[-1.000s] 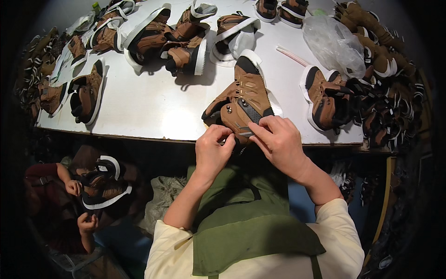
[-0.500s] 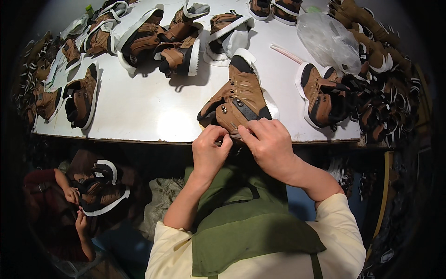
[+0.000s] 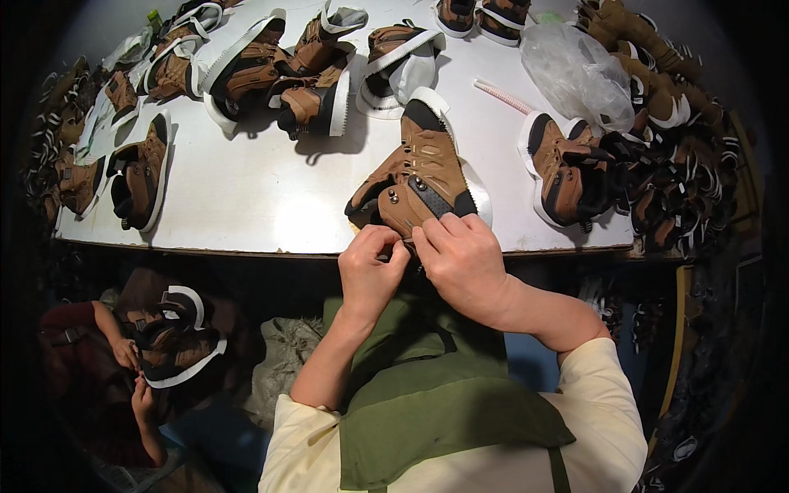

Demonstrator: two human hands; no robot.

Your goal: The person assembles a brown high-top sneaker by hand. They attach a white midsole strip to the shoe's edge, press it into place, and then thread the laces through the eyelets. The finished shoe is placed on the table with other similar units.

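Note:
A brown and black shoe upper (image 3: 432, 148) with a white strip along its edge lies at the table's front edge, its dark toe pointing away from me. My left hand (image 3: 368, 267) is closed in a pinch at the near end of this upper, beside the collar opening. Close by on the right, my right hand (image 3: 464, 261) has its thumb and fingers closed on the same near edge. Both hands touch the upper. My fingers hide whatever small thing may be between their tips.
The white table (image 3: 238, 189) bears several similar uppers (image 3: 255, 70) at the back left. A clear plastic bag (image 3: 575, 74) and a large pile of uppers (image 3: 682, 181) are on the right. Below left, a co-worker's hands (image 3: 136, 370) hold another shoe upper (image 3: 177, 353).
My right hand has come slightly nearer to me, its thumb lower along the upper's edge. My left hand stays almost in place, still pinching. The upper lies as before.

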